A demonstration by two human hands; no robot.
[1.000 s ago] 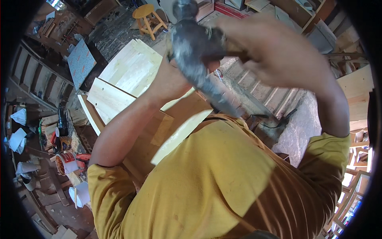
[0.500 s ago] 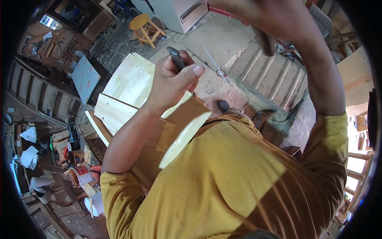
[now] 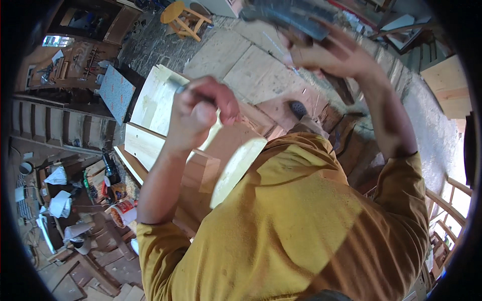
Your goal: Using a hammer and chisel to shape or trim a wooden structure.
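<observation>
My left hand (image 3: 193, 118) is closed around a short dark rod-like tool (image 3: 177, 86), whose end sticks out beyond the fist; its exact kind is blurred. That fist is above a pale wooden piece (image 3: 145, 143) made of boards, with a curved edge close to my body. Raised at the upper right, my right hand (image 3: 336, 55) grips a hammer (image 3: 283, 17). Its dark head is smeared by motion, and the brown handle shows below the hand. The hammer is well apart from the tool in my left hand.
A wooden stool (image 3: 186, 20) stands at the far left. Nearer, a speckled blue-grey panel (image 3: 116, 93) leans beside the workpiece. Buckets, offcuts and a white tub (image 3: 123, 213) crowd the left floor. A pale board (image 3: 444, 90) stands at the right.
The right hand has swung down and a little left, bringing the hammer head into view. My left fist has shifted slightly left and down, the tool tilting further over. The view has also turned.
</observation>
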